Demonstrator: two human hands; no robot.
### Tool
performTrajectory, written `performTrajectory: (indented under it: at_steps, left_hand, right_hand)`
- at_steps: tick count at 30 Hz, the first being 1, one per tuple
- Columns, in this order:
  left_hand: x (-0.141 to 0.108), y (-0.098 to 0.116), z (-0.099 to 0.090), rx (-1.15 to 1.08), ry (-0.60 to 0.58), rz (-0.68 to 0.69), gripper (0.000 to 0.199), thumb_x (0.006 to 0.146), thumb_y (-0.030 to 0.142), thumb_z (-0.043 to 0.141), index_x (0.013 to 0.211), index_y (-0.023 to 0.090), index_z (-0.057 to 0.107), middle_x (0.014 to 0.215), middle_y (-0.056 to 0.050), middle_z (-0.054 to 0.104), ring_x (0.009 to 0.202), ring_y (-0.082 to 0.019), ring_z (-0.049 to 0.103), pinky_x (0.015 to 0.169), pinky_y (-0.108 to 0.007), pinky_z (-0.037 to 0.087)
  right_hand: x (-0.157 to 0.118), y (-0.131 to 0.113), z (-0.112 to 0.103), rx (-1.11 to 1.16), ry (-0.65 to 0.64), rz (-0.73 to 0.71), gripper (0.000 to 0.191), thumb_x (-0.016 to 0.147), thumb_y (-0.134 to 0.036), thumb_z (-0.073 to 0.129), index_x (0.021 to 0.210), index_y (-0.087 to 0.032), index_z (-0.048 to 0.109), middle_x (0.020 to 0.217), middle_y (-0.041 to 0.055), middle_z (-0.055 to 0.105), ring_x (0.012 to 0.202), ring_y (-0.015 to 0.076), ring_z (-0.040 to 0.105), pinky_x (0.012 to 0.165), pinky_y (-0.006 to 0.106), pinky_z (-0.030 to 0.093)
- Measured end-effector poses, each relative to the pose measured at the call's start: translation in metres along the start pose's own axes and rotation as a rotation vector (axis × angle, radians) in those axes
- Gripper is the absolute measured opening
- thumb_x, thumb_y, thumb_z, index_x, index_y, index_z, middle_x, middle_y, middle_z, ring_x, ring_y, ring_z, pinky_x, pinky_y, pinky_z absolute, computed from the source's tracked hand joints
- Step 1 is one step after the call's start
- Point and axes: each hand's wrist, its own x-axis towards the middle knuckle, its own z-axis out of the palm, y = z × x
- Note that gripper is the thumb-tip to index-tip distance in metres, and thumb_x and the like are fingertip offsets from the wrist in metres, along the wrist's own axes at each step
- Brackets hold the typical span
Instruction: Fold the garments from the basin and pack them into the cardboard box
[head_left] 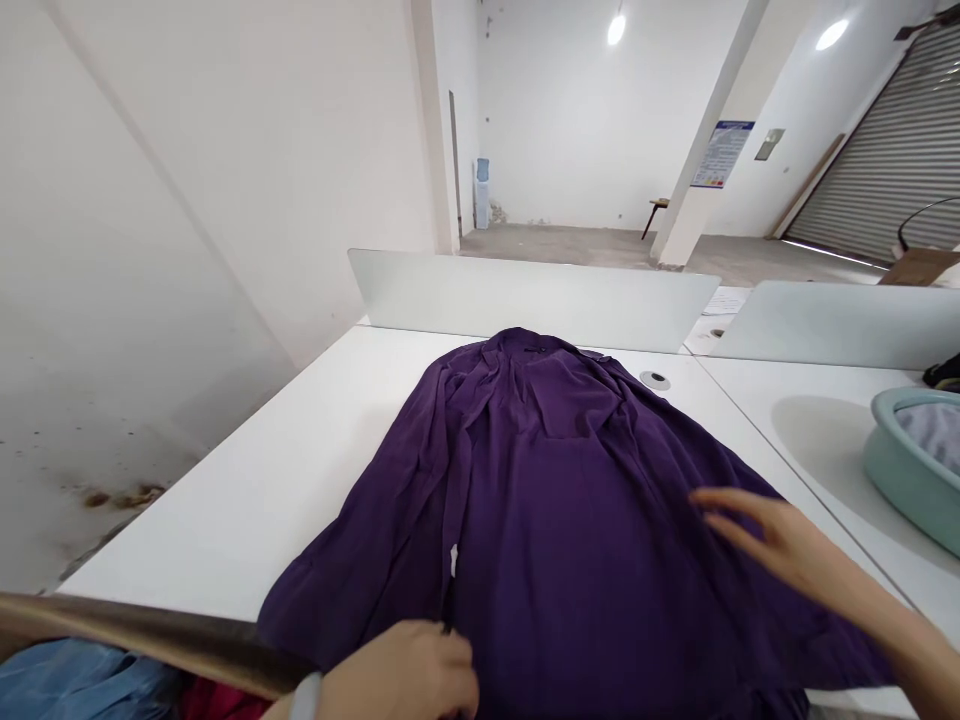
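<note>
A dark purple long-sleeved shirt [570,500] lies spread on the white table, its collar toward the far side and its sleeves reaching out to both sides. My left hand [424,662], with a pale band on the wrist, is closed on the fabric at the shirt's left side, low in the view; its fingertips are partly hidden. My right hand [761,530] rests on or just above the right sleeve, fingers stretched out and thumb apart. The shirt's lower hem runs out of view at the bottom.
A frosted divider [532,295] stands along the far edge of the white table [292,450]. To the right is a green basin [911,480] holding grey cloth. A box [187,635] with blue and red clothes sits at the lower left. A round cable hole [655,380] lies beyond the right sleeve.
</note>
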Motion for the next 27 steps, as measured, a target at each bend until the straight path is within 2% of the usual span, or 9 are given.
performTrajectory:
  at_steps: [3, 6, 10, 14, 18, 20, 23, 25, 27]
  left_hand:
    - [0.051, -0.021, -0.049, -0.002, 0.135, -0.025, 0.018, 0.092, 0.037, 0.053, 0.098, 0.023, 0.063, 0.098, -0.001, 0.066, 0.090, -0.015, 0.062, 0.081, -0.025, 0.045]
    - [0.133, -0.066, -0.081, 0.051, 0.270, 0.002, 0.024, 0.095, 0.030, 0.046, 0.109, 0.018, 0.062, 0.114, -0.007, 0.062, 0.109, -0.017, 0.057, 0.099, -0.029, 0.041]
    - [0.246, -0.132, -0.097, 0.144, 0.383, -0.152, 0.041, 0.094, 0.028, 0.046, 0.131, 0.012, 0.049, 0.143, -0.016, 0.042, 0.133, -0.024, 0.039, 0.110, -0.035, 0.032]
    - [0.325, -0.171, -0.101, 0.160, 0.461, -0.280, 0.048, 0.095, 0.029, 0.041, 0.139, 0.009, 0.040, 0.149, -0.017, 0.033, 0.139, -0.026, 0.029, 0.112, -0.039, 0.029]
    - [0.368, -0.191, -0.100, 0.164, 0.471, -0.308, 0.047, 0.097, 0.031, 0.034, 0.141, 0.013, 0.037, 0.148, -0.014, 0.036, 0.138, -0.028, 0.028, 0.111, -0.047, 0.028]
    - [0.380, -0.199, -0.095, 0.152, 0.431, -0.324, 0.048, 0.097, 0.034, 0.034, 0.142, 0.018, 0.036, 0.147, -0.013, 0.038, 0.136, -0.029, 0.032, 0.108, -0.053, 0.031]
    - [0.389, -0.209, -0.084, 0.180, 0.372, -0.319, 0.048, 0.095, 0.038, 0.039, 0.140, 0.022, 0.039, 0.144, -0.012, 0.041, 0.132, -0.031, 0.036, 0.104, -0.056, 0.032]
    - [0.391, -0.215, -0.078, 0.228, 0.367, -0.301, 0.045, 0.095, 0.039, 0.038, 0.138, 0.025, 0.043, 0.143, -0.010, 0.042, 0.133, -0.031, 0.034, 0.105, -0.056, 0.030]
    - [0.392, -0.218, -0.076, 0.252, 0.368, -0.289, 0.043, 0.096, 0.040, 0.035, 0.136, 0.028, 0.044, 0.144, -0.007, 0.040, 0.135, -0.030, 0.031, 0.106, -0.055, 0.028]
  right_hand:
    - [0.091, 0.015, -0.007, -0.073, 0.110, 0.058, 0.038, 0.087, -0.042, 0.042, 0.106, -0.024, 0.070, 0.109, 0.0053, 0.069, 0.100, 0.0257, 0.065, 0.091, 0.040, 0.052]
    - [0.170, 0.035, -0.003, -0.145, 0.182, 0.133, 0.037, 0.086, -0.034, 0.041, 0.106, -0.018, 0.070, 0.108, 0.0082, 0.069, 0.101, 0.0239, 0.064, 0.092, 0.037, 0.048]
    - [0.249, 0.056, 0.009, -0.193, 0.182, 0.285, 0.042, 0.089, -0.032, 0.040, 0.116, -0.011, 0.064, 0.116, 0.0128, 0.066, 0.106, 0.0233, 0.062, 0.091, 0.034, 0.046]
    - [0.306, 0.067, 0.025, -0.217, 0.176, 0.328, 0.049, 0.089, -0.038, 0.045, 0.128, -0.011, 0.056, 0.127, 0.0159, 0.059, 0.117, 0.0269, 0.055, 0.096, 0.037, 0.043]
    - [0.345, 0.078, 0.042, -0.253, 0.152, 0.383, 0.066, 0.083, -0.043, 0.054, 0.140, -0.012, 0.042, 0.133, 0.0199, 0.052, 0.121, 0.0351, 0.049, 0.093, 0.046, 0.043]
    - [0.361, 0.082, 0.048, -0.280, 0.105, 0.391, 0.070, 0.081, -0.041, 0.058, 0.141, -0.012, 0.039, 0.130, 0.0189, 0.055, 0.119, 0.0325, 0.051, 0.092, 0.042, 0.045]
    - [0.382, 0.087, 0.050, -0.298, 0.041, 0.383, 0.053, 0.076, -0.030, 0.063, 0.127, -0.015, 0.057, 0.115, 0.0135, 0.065, 0.107, 0.0253, 0.059, 0.085, 0.030, 0.047]
    - [0.395, 0.090, 0.046, -0.324, 0.064, 0.413, 0.040, 0.077, -0.023, 0.060, 0.115, -0.016, 0.064, 0.111, 0.0142, 0.066, 0.103, 0.0255, 0.061, 0.083, 0.030, 0.047]
    - [0.403, 0.093, 0.039, -0.369, 0.133, 0.462, 0.038, 0.080, -0.017, 0.053, 0.116, -0.013, 0.063, 0.114, 0.0193, 0.063, 0.106, 0.0285, 0.059, 0.084, 0.034, 0.047]
